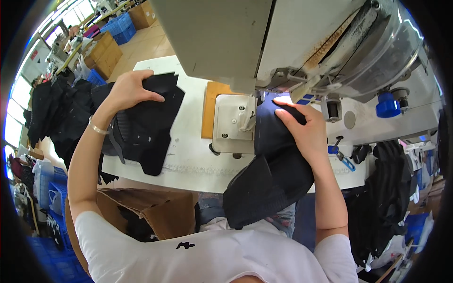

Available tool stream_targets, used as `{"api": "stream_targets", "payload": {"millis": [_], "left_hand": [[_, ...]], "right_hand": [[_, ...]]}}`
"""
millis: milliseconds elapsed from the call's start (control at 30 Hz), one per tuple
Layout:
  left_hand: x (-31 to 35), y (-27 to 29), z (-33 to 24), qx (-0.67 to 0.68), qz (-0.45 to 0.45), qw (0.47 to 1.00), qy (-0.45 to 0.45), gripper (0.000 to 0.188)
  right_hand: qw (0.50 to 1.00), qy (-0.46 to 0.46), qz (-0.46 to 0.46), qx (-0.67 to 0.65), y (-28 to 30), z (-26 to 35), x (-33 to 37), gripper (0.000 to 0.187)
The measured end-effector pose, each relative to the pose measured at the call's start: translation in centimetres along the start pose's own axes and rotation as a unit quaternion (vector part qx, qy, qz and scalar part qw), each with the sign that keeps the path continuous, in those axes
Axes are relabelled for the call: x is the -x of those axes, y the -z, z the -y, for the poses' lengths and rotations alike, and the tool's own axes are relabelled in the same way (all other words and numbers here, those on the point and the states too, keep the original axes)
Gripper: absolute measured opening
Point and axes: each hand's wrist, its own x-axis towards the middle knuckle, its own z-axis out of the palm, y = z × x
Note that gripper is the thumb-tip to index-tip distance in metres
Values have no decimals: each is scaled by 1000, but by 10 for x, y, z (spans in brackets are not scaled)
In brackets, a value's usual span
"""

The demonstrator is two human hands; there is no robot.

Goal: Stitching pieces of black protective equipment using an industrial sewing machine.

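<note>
My left hand (pixel 128 92) lies at the upper edge of dark fabric pieces (pixel 158 122) on the left of the white table, thumb and fingers spread apart. Part of its fingers is hidden. At the sewing machine (pixel 236 118), my right hand (pixel 306 129) has thumb and forefinger close together on a black fabric piece (pixel 278 174). That piece runs along the right side of the machine's pale plate and droops over the table's front edge towards my lap. The machine head hides the needle area.
The machine head (pixel 212 37) overhangs the white table (pixel 188 162). A black fabric heap (pixel 61 113) is at left, more dark fabric (pixel 382 188) hangs at right. Blue-handled scissors (pixel 348 162) lie right of my right hand. A cardboard box (pixel 174 212) stands below the front edge.
</note>
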Motion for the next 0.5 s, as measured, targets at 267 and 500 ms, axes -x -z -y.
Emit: {"api": "stream_targets", "payload": {"millis": [267, 500], "left_hand": [[30, 25, -90, 419, 26, 903, 91, 33], [27, -18, -128, 534, 14, 838, 113, 34]], "right_hand": [[994, 101, -50, -8, -15, -5, 8, 21], [987, 147, -71, 6, -17, -12, 11, 23]]}}
